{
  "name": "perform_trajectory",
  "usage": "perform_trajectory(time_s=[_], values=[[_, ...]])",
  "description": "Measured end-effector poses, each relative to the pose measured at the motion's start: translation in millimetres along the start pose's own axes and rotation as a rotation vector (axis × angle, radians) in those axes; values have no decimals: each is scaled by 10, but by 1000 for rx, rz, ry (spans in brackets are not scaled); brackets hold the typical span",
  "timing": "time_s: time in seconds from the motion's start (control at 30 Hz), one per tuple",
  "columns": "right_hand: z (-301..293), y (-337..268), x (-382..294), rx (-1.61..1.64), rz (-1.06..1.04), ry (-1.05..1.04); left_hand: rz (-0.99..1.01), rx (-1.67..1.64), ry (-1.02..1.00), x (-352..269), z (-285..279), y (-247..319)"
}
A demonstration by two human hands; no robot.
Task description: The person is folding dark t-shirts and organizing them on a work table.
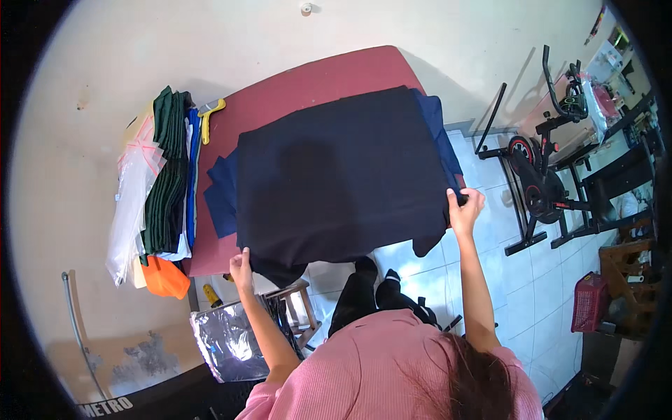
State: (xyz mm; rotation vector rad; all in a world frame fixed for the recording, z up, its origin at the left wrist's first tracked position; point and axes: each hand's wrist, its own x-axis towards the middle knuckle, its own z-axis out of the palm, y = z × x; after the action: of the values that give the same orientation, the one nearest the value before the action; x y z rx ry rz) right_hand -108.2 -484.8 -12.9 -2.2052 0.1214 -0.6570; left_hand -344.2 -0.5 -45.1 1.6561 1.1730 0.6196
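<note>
A black cloth garment (341, 178) lies spread over the red tabletop (325, 65), its lower part hanging past the near edge. My left hand (242, 270) pinches its near left corner between thumb and fingers. On the opposite side, my right hand (465, 207) grips the edge of the black cloth near its right corner. Navy blue cloth (223, 191) sticks out from under it at the left and also at the right. The surface beneath the black cloth is mostly hidden.
Folded dark green garments (165, 184), clear plastic bags (136, 194) and an orange cloth (165, 278) are stacked at the table's left. A yellow-handled tool (207, 121) lies beside them. Plastic-wrapped dark goods (231, 341) sit below left. An exercise bike (543, 184) stands at right.
</note>
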Motion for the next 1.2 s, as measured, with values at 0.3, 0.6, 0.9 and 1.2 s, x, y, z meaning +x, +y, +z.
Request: perform_trajectory(time_s=[0.3, 0.6, 0.9, 1.2], values=[[-338, 251, -664, 232, 138, -211, -320, 129, -484, -185, -338, 290], [-281, 126, -491, 19, 166, -384, -338, 432, -558, -278, -224, 16], [-280, 282, -389, 340, 374, -342, -318, 235, -400, -327, -273, -57], [-459, 106, -434, 456, 458, -686, -273, 274, -763, -293, -140, -439]])
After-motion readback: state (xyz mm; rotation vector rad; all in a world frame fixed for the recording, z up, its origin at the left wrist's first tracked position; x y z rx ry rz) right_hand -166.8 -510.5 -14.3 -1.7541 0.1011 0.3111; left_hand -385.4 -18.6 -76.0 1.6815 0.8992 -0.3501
